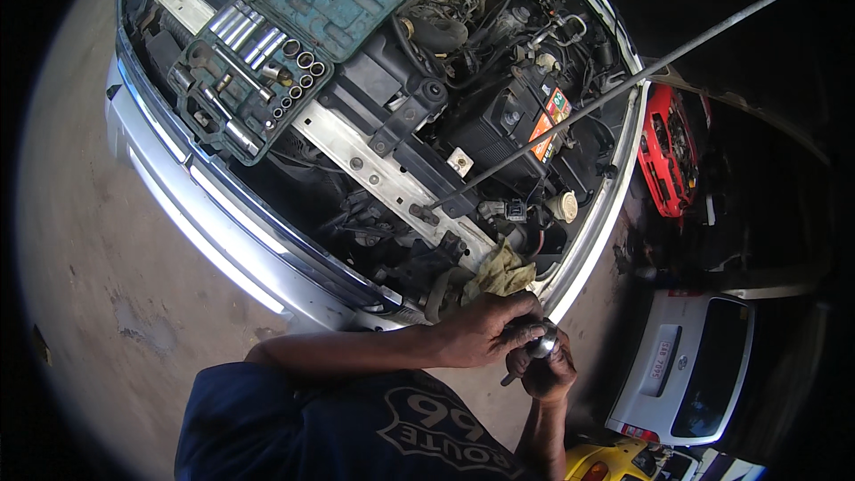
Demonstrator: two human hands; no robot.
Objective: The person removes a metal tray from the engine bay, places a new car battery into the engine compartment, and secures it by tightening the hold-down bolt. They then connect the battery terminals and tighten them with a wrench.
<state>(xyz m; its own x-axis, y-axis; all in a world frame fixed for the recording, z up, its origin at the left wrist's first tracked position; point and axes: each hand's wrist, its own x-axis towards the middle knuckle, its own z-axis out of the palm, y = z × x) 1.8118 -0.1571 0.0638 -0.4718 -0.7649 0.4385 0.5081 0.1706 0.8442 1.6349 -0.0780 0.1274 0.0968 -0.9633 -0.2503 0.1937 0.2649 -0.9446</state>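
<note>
Close in front of my body, my left hand (pixel 488 331) and my right hand (pixel 548 372) come together around a shiny rounded metal piece (pixel 541 344). The fingers of both are closed on it, and they cover most of its shape, so its exact kind cannot be made out. A thin dark end pokes out below the fingers. Just beyond my left hand, a crumpled yellowish rag (pixel 503 271) lies at the corner of the engine bay. Dark smudges mark my fingers.
An open teal case of sockets (pixel 256 80) rests across the car's front crossmember (pixel 343 156). A long prop rod (pixel 614 93) slants upward over the battery (pixel 499 129). The silver bumper (pixel 191 214) curves at left. A white vehicle (pixel 655 330) and a red car (pixel 661 156) stand at right.
</note>
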